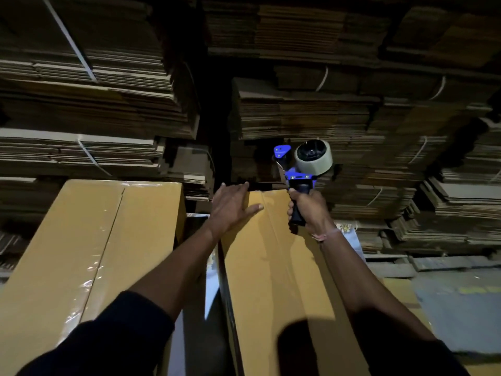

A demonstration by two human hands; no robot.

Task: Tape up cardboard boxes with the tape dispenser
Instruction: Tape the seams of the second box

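From the head view, the left hand (234, 206) lies flat, fingers straight, on the far end of the untaped box (273, 267), while the right hand (309, 207) is wrapped round the tape dispenser (303, 169) handle at the far edge. Started off the centre seam (267, 210), the tape could run crooked or wrinkle. No writing or labels are readable.

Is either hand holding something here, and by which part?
The right hand grips the tape dispenser by its black handle. The left hand holds nothing; it lies flat on the far end of the box.
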